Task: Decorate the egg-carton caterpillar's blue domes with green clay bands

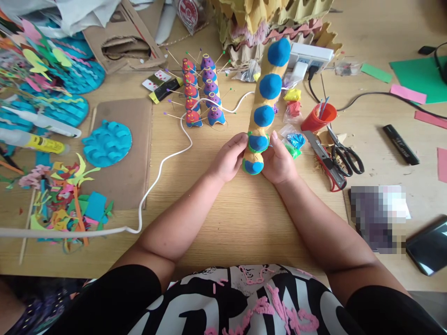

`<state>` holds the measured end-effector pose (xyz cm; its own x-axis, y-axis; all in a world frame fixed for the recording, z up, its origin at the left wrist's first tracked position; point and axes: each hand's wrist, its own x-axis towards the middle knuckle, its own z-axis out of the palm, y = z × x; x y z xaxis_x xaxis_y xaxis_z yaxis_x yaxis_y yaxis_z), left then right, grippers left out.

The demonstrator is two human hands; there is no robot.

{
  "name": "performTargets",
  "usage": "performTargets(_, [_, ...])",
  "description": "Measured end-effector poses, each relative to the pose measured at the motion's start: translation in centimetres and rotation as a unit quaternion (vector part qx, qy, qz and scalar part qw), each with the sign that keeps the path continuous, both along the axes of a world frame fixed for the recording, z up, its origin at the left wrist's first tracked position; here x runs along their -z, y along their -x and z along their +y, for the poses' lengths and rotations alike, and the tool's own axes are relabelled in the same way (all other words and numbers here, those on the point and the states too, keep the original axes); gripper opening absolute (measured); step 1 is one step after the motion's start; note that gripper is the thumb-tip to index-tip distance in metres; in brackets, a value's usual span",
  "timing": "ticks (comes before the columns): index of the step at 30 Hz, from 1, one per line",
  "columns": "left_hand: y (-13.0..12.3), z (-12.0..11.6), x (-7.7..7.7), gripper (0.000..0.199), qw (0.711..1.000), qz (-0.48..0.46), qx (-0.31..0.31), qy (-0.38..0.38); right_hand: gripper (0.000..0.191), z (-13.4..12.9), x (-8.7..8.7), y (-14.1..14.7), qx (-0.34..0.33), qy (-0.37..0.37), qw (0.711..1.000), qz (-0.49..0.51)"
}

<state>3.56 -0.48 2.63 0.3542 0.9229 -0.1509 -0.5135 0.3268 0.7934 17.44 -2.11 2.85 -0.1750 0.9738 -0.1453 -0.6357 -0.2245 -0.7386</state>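
Note:
My left hand (230, 158) and my right hand (281, 160) grip the near end of a long tan egg-carton strip (256, 110) from both sides. Five raised bumps on it are covered in blue clay, and the two nearest have green edging. The strip points away from me, its far end beside a white power strip (312, 56). Two rows of decorated carton pieces, one red and blue (191, 90), one purple and blue (211, 87), stand to the left with pins sticking out. Bagged blue clay (296, 140) lies just beyond my right hand.
Scissors (344, 153), a cutter (326, 158) and a red cup (319, 116) are at the right. A white cable (160, 174) crosses the left side, near cardboard (131, 186) and paper scraps (70, 204). Egg cartons (244, 23) are stacked at the back.

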Motion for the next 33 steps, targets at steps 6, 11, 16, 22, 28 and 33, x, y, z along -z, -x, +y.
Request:
performTargets(6, [0.24, -0.18, 0.68, 0.044, 0.997, 0.03, 0.016, -0.067, 0.024, 0.16, 0.1, -0.37, 0.017, 0.052, 0.998, 0.025])
performTargets(11, [0.17, -0.18, 0.66, 0.045, 0.996, 0.054, 0.013, -0.07, 0.026, 0.15, 0.24, -0.32, 0.01, 0.064, 0.997, 0.03])
performTargets(16, [0.05, -0.04, 0.27, 0.042, 1.0, 0.022, 0.013, -0.006, 0.024, 0.09, 0.46, -0.32, 0.005, 0.033, 0.999, 0.035])
performTargets(22, [0.28, 0.24, 0.06, 0.037, 0.999, 0.001, 0.0, 0.053, 0.036, 0.0, 0.66, -0.4, -0.026, 0.02, 0.999, 0.008])
performTargets(28, [0.61, 0.42, 0.04, 0.031, 0.997, 0.011, 0.001, 0.078, 0.044, -0.08, 0.51, -0.44, -0.033, 0.016, 0.999, -0.033])
performTargets(33, [0.66, 0.39, -0.14, 0.03, 0.997, 0.017, 0.01, 0.075, 0.04, -0.05, 0.55, -0.55, -0.044, 0.004, 0.998, -0.035])
